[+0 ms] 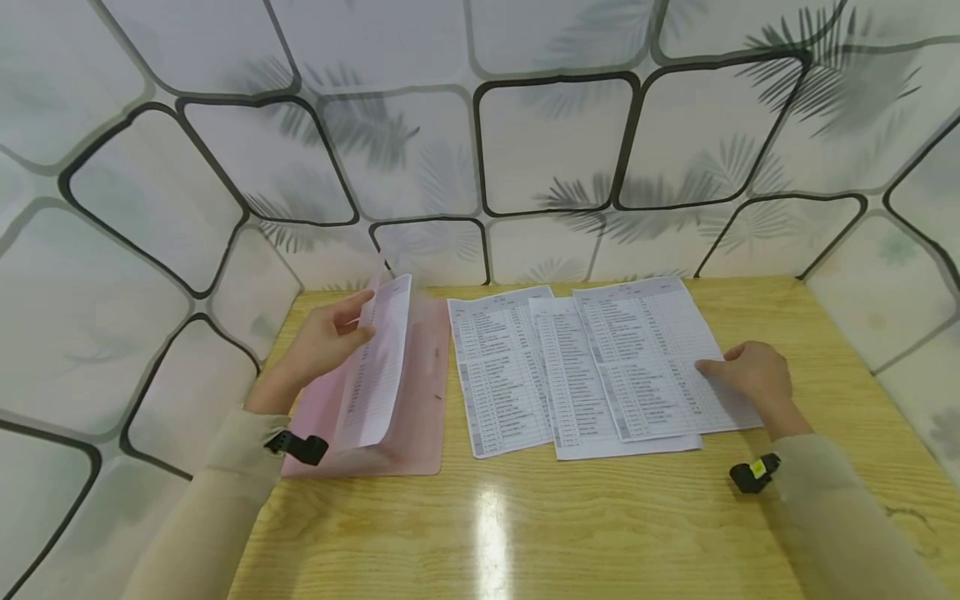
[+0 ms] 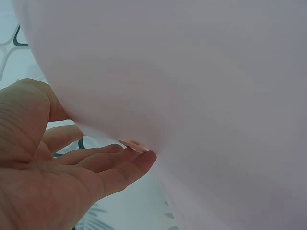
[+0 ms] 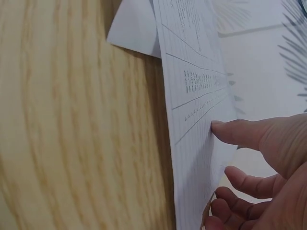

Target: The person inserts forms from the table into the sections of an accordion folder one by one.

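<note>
At the table's left lies a pink translucent folder (image 1: 427, 400). My left hand (image 1: 326, 337) grips its raised cover near the edge, thumb on one side and fingers on the other. A printed sheet (image 1: 390, 367) stands tilted with the cover. In the left wrist view the pale cover (image 2: 192, 86) fills most of the picture, and a small orange-pink piece (image 2: 134, 144) shows at the fingertips. My right hand (image 1: 750, 375) pinches the right edge of the rightmost printed sheet (image 1: 645, 358), thumb on top; its curled fingers are partly hidden at the edge.
Two more printed sheets, a left one (image 1: 498, 375) and a middle one (image 1: 573, 392), lie overlapping beside the folder. They rest on a yellow wood-grain table (image 1: 600, 525). Patterned walls (image 1: 555, 150) close off the back and both sides.
</note>
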`<state>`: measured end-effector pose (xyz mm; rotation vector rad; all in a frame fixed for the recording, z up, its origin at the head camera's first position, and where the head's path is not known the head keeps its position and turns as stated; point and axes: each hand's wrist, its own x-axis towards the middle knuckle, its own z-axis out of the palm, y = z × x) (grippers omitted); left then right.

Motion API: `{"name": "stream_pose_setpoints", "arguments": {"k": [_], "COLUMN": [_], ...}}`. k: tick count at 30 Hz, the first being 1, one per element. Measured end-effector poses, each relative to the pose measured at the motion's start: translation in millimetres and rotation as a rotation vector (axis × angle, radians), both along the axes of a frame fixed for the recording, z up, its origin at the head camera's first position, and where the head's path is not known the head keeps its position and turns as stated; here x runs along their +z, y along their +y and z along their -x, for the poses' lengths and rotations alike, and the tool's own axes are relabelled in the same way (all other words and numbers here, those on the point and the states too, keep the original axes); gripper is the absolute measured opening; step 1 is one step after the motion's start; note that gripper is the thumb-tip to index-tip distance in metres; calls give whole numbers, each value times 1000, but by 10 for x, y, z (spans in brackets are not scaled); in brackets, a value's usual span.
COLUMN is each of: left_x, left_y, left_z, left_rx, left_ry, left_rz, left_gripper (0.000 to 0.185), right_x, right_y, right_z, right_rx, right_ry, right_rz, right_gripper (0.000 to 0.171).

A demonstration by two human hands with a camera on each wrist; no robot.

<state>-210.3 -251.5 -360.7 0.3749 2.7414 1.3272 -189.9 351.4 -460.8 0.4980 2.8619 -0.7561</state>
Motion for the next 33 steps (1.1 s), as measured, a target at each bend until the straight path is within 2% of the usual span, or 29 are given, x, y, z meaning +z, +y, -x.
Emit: {"name": "stream_pose_setpoints", "arguments": {"k": [8, 14, 21, 26, 33], "left_x": [-1, -8, 7, 28, 36], "left_y": [-3, 0, 10, 7, 3], "left_z": [-10, -44, -44, -17, -18], "left_rx": [0, 10, 3, -9, -9], "left_ry": [-13, -21, -11, 5, -10], "left_rz": [-3, 5, 16, 12, 1], "left_gripper": [62, 61, 61, 61, 61], "right_x": [25, 34, 52, 87, 110], "right_y": [-37, 10, 146, 168, 59], "right_z": [16, 72, 133, 153, 164], "right_rx": [4, 29, 43, 85, 156], "right_ry": [23, 1, -99, -139, -121], "right_rz": [17, 72, 372, 459, 609], "right_gripper": [68, 70, 69, 73, 72]}}
